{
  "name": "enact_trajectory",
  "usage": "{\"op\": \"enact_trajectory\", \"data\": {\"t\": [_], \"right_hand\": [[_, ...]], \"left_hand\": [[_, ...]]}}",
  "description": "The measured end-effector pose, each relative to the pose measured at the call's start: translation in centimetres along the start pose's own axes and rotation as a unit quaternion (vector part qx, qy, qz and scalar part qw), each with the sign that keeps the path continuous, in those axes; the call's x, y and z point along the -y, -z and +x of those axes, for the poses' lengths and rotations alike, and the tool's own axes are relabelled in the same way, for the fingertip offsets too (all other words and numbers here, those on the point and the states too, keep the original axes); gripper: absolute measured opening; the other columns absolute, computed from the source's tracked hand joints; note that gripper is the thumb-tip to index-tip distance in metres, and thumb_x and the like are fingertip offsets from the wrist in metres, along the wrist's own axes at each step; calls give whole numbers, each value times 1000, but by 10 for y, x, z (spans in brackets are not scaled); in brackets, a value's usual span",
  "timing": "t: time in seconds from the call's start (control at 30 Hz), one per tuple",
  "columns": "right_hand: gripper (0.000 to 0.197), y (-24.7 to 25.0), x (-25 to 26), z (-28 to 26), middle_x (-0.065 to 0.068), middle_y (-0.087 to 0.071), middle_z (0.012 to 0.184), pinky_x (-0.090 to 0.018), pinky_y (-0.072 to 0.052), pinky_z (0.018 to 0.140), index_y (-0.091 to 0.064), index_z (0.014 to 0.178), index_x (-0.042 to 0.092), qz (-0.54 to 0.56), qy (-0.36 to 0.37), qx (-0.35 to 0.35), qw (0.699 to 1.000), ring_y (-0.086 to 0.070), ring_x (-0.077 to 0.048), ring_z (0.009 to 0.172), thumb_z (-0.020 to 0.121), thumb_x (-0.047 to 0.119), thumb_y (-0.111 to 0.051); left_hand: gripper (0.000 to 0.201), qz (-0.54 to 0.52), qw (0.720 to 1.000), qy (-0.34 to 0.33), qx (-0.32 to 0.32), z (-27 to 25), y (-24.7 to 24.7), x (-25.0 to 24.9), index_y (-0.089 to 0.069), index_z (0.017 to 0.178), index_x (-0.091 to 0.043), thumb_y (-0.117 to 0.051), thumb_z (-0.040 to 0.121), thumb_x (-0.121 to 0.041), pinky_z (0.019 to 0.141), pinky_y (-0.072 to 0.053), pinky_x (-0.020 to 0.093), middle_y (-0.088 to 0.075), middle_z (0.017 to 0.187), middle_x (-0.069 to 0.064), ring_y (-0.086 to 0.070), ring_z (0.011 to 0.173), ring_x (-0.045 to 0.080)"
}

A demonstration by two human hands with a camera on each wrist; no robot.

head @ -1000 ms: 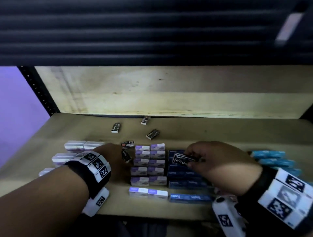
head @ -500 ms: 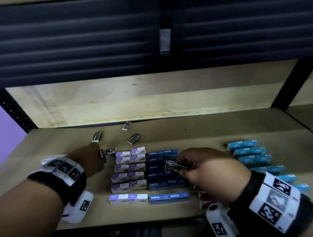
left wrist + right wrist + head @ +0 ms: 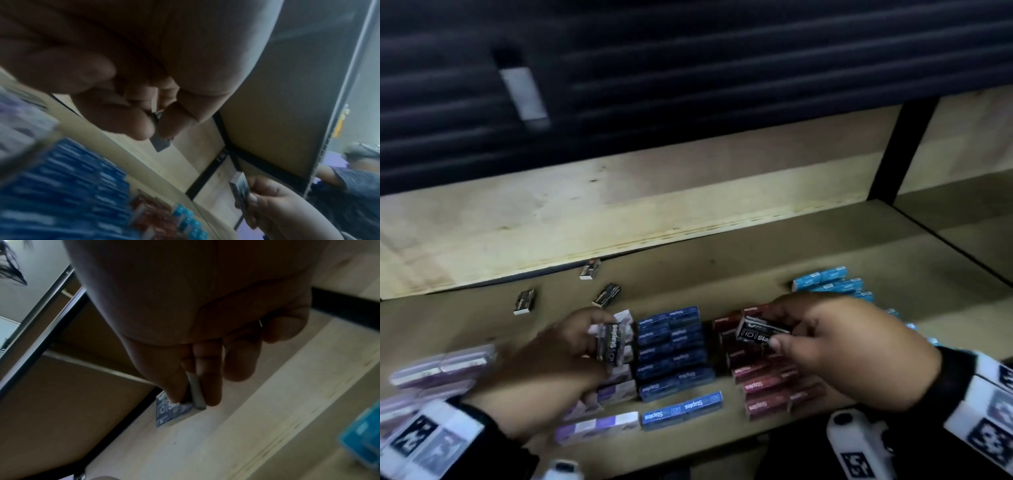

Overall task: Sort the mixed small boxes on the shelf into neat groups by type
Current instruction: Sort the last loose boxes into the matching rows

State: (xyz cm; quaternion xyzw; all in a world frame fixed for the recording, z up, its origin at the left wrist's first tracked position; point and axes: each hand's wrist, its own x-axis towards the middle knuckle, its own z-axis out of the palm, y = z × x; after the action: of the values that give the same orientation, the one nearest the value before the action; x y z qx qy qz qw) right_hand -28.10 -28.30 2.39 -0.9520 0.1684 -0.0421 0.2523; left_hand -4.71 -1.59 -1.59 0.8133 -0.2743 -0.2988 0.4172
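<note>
My left hand grips a small black staples box upright over the purple boxes; in the left wrist view its fingertips pinch that dark box. My right hand pinches another black staples box above the red boxes, and the right wrist view shows the same box between thumb and fingers. Dark blue boxes sit in neat rows between the purple and red groups. Three loose black boxes lie farther back on the shelf.
Light blue boxes are stacked at the right, partly behind my right hand. Pale lilac boxes lie at the far left. A wooden back panel and a black upright post bound the shelf. Another person stands beyond it.
My left hand has lifted a black box and carried it right over the purple boxes. My right hand has moved right with its black box, from above the dark blue rows to above the red ones.
</note>
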Motion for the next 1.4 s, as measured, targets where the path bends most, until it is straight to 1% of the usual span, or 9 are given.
{"op": "enact_trajectory", "data": {"t": [0.07, 0.13, 0.27, 0.47, 0.67, 0.83, 1.0, 1.2, 1.4], "right_hand": [[31, 11, -13, -7, 32, -65, 90, -21, -52, 67, -58, 109, 56, 7, -16, -24, 1000, -61, 11, 77, 78, 60, -55], [27, 22, -26, -16, 30, -67, 85, -23, -52, 62, -60, 106, 56, 24, -39, -61, 997, -62, 12, 69, 80, 53, -60], [27, 42, -61, -35, 32, -65, 73, -13, -42, 47, -63, 98, 57, 33, -89, -136, 986, -59, 11, 55, 82, 37, -68], [20, 63, -118, -61, 46, -53, 71, 1, -35, 57, -72, 90, 42, -8, -156, -204, 966, -50, 23, 63, 82, 24, -74], [16, 71, -178, -76, 23, -67, 86, -18, -38, 62, -70, 95, 45, -35, -218, -184, 958, -58, 5, 75, 84, 33, -69], [23, 61, -219, -78, 20, -67, 94, -20, -38, 74, -70, 104, 46, -28, -249, -150, 956, -58, -2, 87, 84, 35, -71], [25, 49, -245, -77, 17, -69, 98, -24, -48, 86, -70, 107, 45, -27, -264, -129, 955, -62, -7, 94, 84, 37, -70], [25, 44, -265, -76, 18, -63, 85, -22, -48, 78, -68, 107, 46, -29, -270, -114, 955, -61, -5, 86, 85, 35, -64], [25, 42, -283, -78, 21, -57, 80, -20, -38, 72, -65, 106, 49, -32, -286, -137, 948, -57, -3, 83, 84, 37, -64]], "left_hand": [[64, -5, 999, 5, 33, 6, -20, -15, -59, 109, -49, -60, 54, -15, 52, -48, 32, -73, 81, 8, -61, 52, 25], [66, 9, 998, -5, 55, 16, -42, -29, -59, 112, -49, -54, 57, -12, 50, -45, 28, -73, 86, 6, -60, 50, 22], [64, 34, 996, -43, 65, 34, -91, -66, -61, 110, -49, -47, 56, -17, 51, -38, 26, -73, 83, 2, -53, 48, 15], [56, 158, 974, -122, 102, 52, -155, -126, -55, 107, -63, -48, 59, -34, 45, -36, 16, -63, 70, -24, -51, 46, -5], [51, 320, 912, -230, 116, 86, -217, -174, -49, 125, -53, -60, 79, -33, 58, -35, 16, -61, 84, -20, -54, 67, -4], [25, 362, 884, -265, 130, 117, -275, -199, -61, 102, -41, -66, 78, -38, 60, -39, 18, -65, 79, -20, -59, 74, 2], [23, 408, 856, -279, 151, 142, -323, -211, -61, 93, -44, -64, 70, -44, 70, -52, 22, -68, 83, -19, -63, 77, 0], [18, 459, 828, -295, 128, 156, -359, -219, -62, 87, -42, -65, 69, -45, 54, -38, 17, -61, 78, -17, -56, 69, -1], [10, 479, 814, -296, 142, 161, -375, -226, -58, 73, -41, -68, 71, -41, 52, -37, 18, -62, 76, -16, -56, 67, -1]]}}
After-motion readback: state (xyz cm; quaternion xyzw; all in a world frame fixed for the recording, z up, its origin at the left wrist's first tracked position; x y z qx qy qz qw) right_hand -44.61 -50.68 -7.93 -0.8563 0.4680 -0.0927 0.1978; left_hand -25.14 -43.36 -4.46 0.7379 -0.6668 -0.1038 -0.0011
